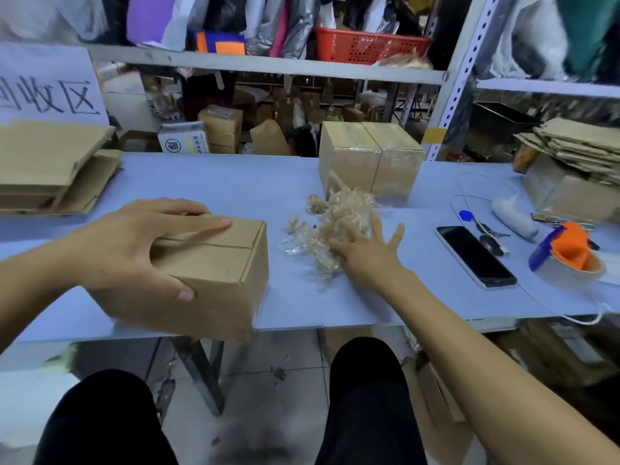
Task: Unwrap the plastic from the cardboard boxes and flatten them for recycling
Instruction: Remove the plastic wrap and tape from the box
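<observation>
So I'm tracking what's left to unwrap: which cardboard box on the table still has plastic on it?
The far box, behind the wad of plastic, still shows shiny film. The near box gripped by the left hand is bare cardboard.

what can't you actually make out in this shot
Head view, the only one:
- Box underside and left end: hidden by the left hand.
- Wrapped boxes: rear faces turned away.
- Right hand palm: faces down on the plastic scraps.
- Sign: cut by the left edge.
- Shelf clutter: blurred.
</observation>
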